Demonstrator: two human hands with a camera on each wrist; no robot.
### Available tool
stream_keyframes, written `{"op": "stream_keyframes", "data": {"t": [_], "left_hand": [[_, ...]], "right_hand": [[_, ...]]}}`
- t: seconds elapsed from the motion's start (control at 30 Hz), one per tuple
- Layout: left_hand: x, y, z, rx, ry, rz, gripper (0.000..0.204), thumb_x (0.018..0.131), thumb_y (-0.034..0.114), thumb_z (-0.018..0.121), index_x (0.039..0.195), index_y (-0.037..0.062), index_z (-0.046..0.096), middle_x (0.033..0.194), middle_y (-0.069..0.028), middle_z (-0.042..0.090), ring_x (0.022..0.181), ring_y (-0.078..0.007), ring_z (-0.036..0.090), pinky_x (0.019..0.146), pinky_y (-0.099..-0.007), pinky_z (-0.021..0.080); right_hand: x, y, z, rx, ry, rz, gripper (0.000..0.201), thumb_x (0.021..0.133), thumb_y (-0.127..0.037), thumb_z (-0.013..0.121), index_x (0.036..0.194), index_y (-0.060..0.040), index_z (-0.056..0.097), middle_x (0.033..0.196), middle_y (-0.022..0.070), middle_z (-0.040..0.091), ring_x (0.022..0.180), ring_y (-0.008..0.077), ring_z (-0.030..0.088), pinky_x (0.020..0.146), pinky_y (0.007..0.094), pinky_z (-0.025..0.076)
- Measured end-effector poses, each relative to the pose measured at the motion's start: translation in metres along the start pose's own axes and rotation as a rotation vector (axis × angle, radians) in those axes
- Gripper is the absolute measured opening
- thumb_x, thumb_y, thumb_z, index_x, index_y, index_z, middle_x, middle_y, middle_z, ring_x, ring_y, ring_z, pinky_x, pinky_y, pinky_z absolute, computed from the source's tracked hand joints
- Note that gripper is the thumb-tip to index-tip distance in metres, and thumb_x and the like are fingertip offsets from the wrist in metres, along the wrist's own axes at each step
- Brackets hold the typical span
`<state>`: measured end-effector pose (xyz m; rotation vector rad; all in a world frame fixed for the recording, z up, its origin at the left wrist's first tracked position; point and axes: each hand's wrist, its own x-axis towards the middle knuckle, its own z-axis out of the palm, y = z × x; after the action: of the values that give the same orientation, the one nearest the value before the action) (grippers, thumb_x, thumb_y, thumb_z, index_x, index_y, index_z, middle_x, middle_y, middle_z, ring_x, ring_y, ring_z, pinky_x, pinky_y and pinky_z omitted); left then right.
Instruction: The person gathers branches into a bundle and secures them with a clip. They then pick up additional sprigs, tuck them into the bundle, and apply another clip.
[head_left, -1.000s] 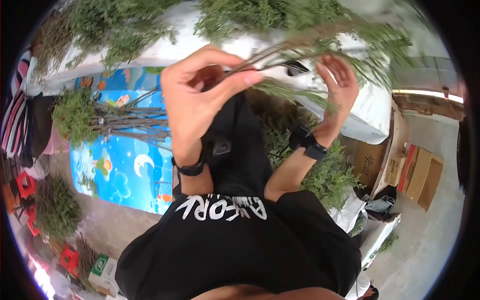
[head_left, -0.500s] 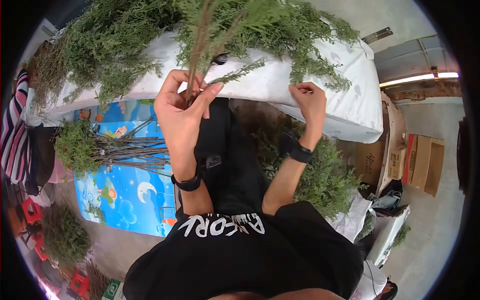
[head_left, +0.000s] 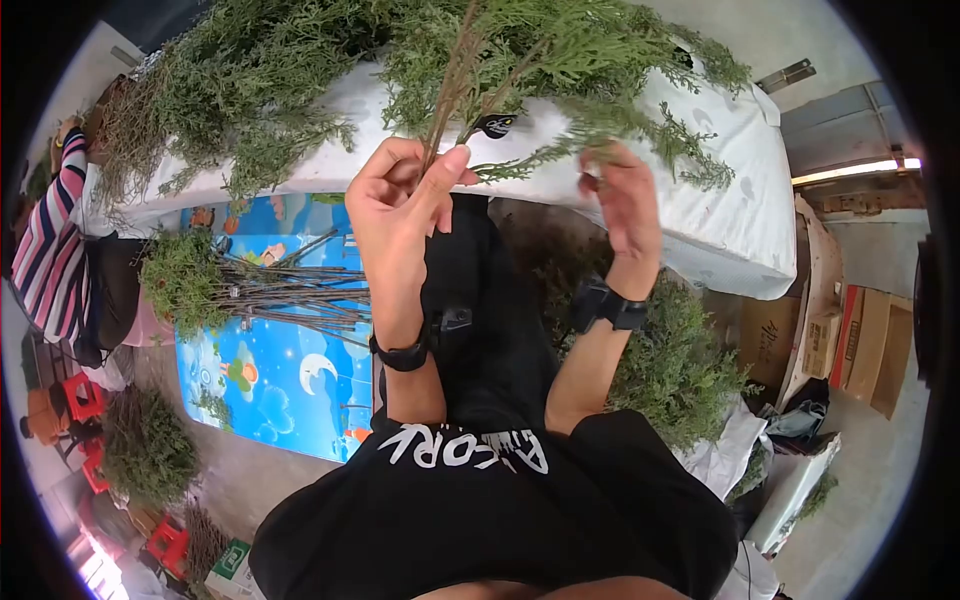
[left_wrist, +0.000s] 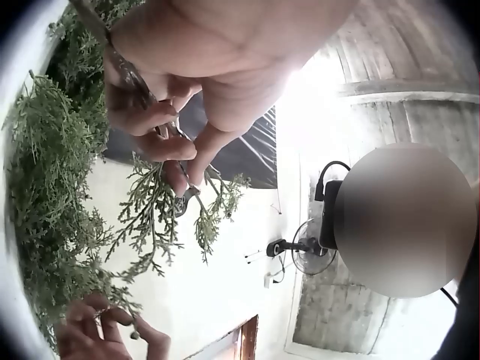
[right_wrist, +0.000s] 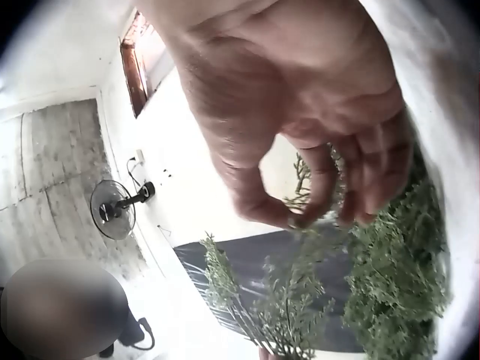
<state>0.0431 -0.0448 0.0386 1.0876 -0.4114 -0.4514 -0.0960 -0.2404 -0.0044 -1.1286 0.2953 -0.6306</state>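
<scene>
My left hand pinches several brown stems of leafy evergreen branches between thumb and fingers. Their green tops spread upward over the white-covered table. Beside the thumb shows a black tag with light lettering. A thin green sprig reaches from the held stems toward my right hand, which is blurred. In the right wrist view, thumb and forefinger meet on a sprig's tip. The left wrist view shows the stems running through the curled left fingers, with leafy sprigs below.
Piles of evergreen branches lie on the white-covered table. A bundle of bare-stemmed branches rests on a blue patterned mat. More greenery, cardboard boxes and red stools stand around. A person in stripes is at left.
The left hand has turned the branches from pointing right to pointing up. The right hand has moved from apart at the right to the end of the thin sprig.
</scene>
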Motion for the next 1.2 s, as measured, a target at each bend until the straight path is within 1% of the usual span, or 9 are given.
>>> {"op": "stream_keyframes", "data": {"t": [0.17, 0.27, 0.37, 0.47, 0.57, 0.67, 0.8, 1.07, 1.2], "left_hand": [[0.005, 0.0, -0.01, 0.023, 0.093, 0.026, 0.017, 0.084, 0.012, 0.072, 0.081, 0.0043, 0.057, 0.071, -0.0148, 0.068, 0.041, -0.0027, 0.038, 0.039, -0.0181, 0.025], [0.008, 0.002, -0.016, 0.012, 0.157, 0.016, 0.018, 0.084, 0.012, 0.072, 0.081, 0.0047, 0.056, 0.07, -0.0146, 0.068, 0.04, -0.0028, 0.037, 0.039, -0.0176, 0.024], [0.011, 0.002, -0.021, -0.007, 0.19, 0.037, 0.018, 0.084, 0.012, 0.071, 0.08, 0.0044, 0.055, 0.07, -0.0145, 0.068, 0.039, -0.0032, 0.037, 0.039, -0.0174, 0.023], [0.013, 0.001, -0.029, -0.005, 0.199, 0.078, 0.019, 0.084, 0.012, 0.071, 0.079, 0.0039, 0.055, 0.07, -0.0145, 0.067, 0.039, -0.0035, 0.037, 0.039, -0.0177, 0.023], [0.014, 0.004, -0.031, -0.002, 0.224, 0.104, 0.02, 0.084, 0.012, 0.071, 0.076, 0.0031, 0.054, 0.069, -0.0149, 0.066, 0.039, -0.0049, 0.038, 0.038, -0.0181, 0.022], [0.015, 0.004, -0.026, 0.016, 0.238, 0.098, 0.022, 0.083, 0.015, 0.072, 0.076, 0.0033, 0.055, 0.068, -0.0148, 0.066, 0.038, -0.0062, 0.037, 0.038, -0.0191, 0.022], [0.015, 0.001, -0.024, 0.049, 0.214, 0.105, 0.023, 0.083, 0.017, 0.073, 0.076, 0.0038, 0.055, 0.068, -0.0145, 0.066, 0.039, -0.0063, 0.037, 0.039, -0.02, 0.022], [0.012, 0.0, -0.026, 0.038, 0.208, 0.132, 0.02, 0.085, 0.014, 0.071, 0.078, 0.0035, 0.056, 0.068, -0.014, 0.066, 0.039, -0.0068, 0.039, 0.039, -0.0197, 0.022], [0.01, 0.004, -0.028, 0.027, 0.213, 0.117, 0.02, 0.084, 0.014, 0.071, 0.078, 0.0036, 0.056, 0.068, -0.0139, 0.066, 0.039, -0.0067, 0.039, 0.039, -0.0191, 0.022]], "right_hand": [[0.014, 0.029, 0.027, -0.56, -0.039, 0.302, 0.015, 0.086, -0.013, 0.067, 0.092, 0.0004, 0.065, 0.082, 0.0042, 0.068, 0.072, 0.0087, 0.061, 0.061, 0.0229, 0.049], [0.011, 0.016, 0.04, -0.491, 0.031, 0.364, 0.018, 0.083, -0.014, 0.07, 0.091, 0.0023, 0.065, 0.082, 0.0077, 0.068, 0.07, 0.009, 0.061, 0.06, 0.024, 0.048], [0.001, 0.002, 0.031, -0.727, -0.008, 0.257, 0.022, 0.079, -0.014, 0.072, 0.091, 0.0032, 0.065, 0.082, 0.0097, 0.069, 0.071, 0.0112, 0.061, 0.061, 0.0268, 0.048], [-0.01, -0.02, 0.013, -1.01, 0.245, 0.149, 0.026, 0.075, -0.013, 0.074, 0.093, 0.0034, 0.064, 0.084, 0.0103, 0.068, 0.073, 0.0163, 0.063, 0.063, 0.0304, 0.048], [-0.018, -0.03, -0.012, -1.143, 0.653, -0.021, 0.037, 0.072, -0.016, 0.077, 0.102, 0.0011, 0.064, 0.088, 0.0111, 0.068, 0.075, 0.0208, 0.064, 0.066, 0.0321, 0.049], [-0.023, -0.032, -0.031, -1.226, 0.691, 0.282, 0.043, 0.072, -0.019, 0.078, 0.106, 0.0008, 0.062, 0.086, 0.0115, 0.068, 0.074, 0.0197, 0.064, 0.066, 0.0315, 0.049], [-0.021, -0.028, -0.039, -1.098, 0.641, 0.372, 0.032, 0.074, -0.018, 0.075, 0.097, 0.0024, 0.067, 0.08, 0.012, 0.069, 0.069, 0.0164, 0.064, 0.064, 0.0294, 0.048], [-0.02, -0.032, -0.034, -1.056, 0.806, 0.073, 0.024, 0.077, -0.017, 0.07, 0.092, 0.0018, 0.069, 0.076, 0.0116, 0.068, 0.066, 0.0146, 0.062, 0.06, 0.0287, 0.047], [-0.021, -0.035, -0.04, -0.78, 0.908, -0.162, 0.02, 0.078, -0.008, 0.07, 0.09, 0.0078, 0.066, 0.076, 0.0129, 0.067, 0.064, 0.0146, 0.064, 0.052, 0.0266, 0.053]]}}
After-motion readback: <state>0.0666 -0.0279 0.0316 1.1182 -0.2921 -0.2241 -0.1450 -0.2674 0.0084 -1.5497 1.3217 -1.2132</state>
